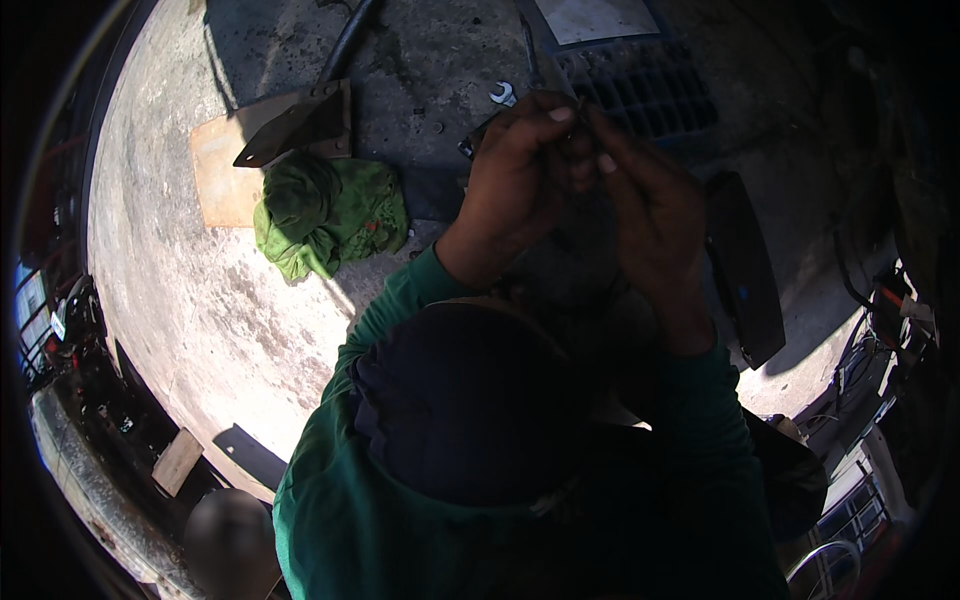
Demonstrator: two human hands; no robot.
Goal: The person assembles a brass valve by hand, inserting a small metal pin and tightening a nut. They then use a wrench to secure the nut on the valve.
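Entry, one pair of bare hands in green sleeves (395,295): we record the left hand (515,170) and the right hand (655,215) raised close together, fingertips nearly meeting, thumbs turned inward. Between those fingertips, at the far side of both hands, we list a small dark piece (580,108) — about equally near to either hand, its long axis lost in shadow. The fingers are bent in around it, but we cannot tell which hand, if either, is clamped on it. Just beyond the left hand's knuckles lies a wrench (503,94), open end toward us, its remainder hidden; the left hand is the nearer one. Further left on the concrete floor (180,200): one small nut-like bit (437,128); one crumpled green cloth (330,215), part sunlit; one dark pointed plate (290,132) lying over a tan board (222,185); one dark bar (348,42) sloping away above. Ahead of the right hand, a dark slotted grid (645,90) with a pale sheet (598,18) beyond. To the right of that hand — one long, dark curved panel (745,270), lengthwise fore and aft.
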